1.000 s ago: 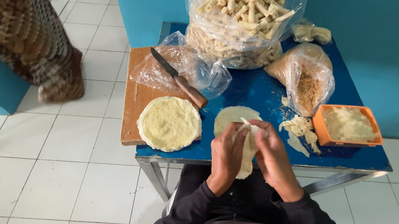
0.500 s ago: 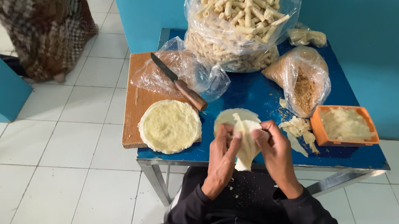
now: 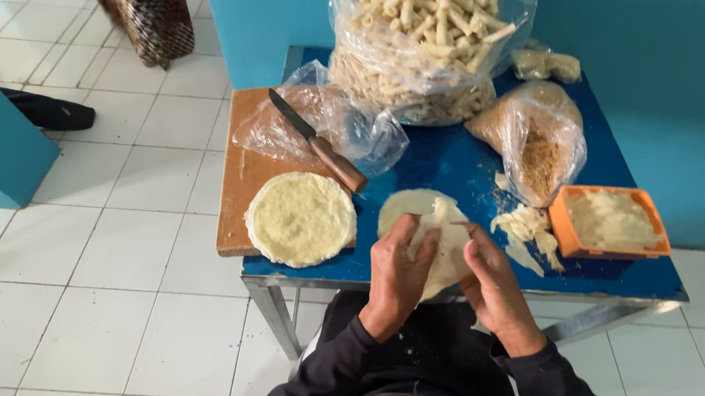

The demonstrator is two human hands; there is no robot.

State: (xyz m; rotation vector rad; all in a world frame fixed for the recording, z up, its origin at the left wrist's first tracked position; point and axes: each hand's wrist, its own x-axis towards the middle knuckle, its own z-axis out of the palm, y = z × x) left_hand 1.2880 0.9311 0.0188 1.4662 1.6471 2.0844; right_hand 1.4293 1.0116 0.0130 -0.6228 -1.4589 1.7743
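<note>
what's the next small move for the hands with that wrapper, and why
Probably keep folding the wrapper over and rolling it shut. The left hand and right hand both pinch its near edge, which is lifted and partly curled above the blue table. It is not yet a closed roll like those in the big bag.

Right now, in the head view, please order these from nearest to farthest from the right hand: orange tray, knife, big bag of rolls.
From the right hand:
1. Orange tray, just to its right.
2. Knife, up-left on the wooden board.
3. Big bag of rolls, at the table's far edge.
</note>
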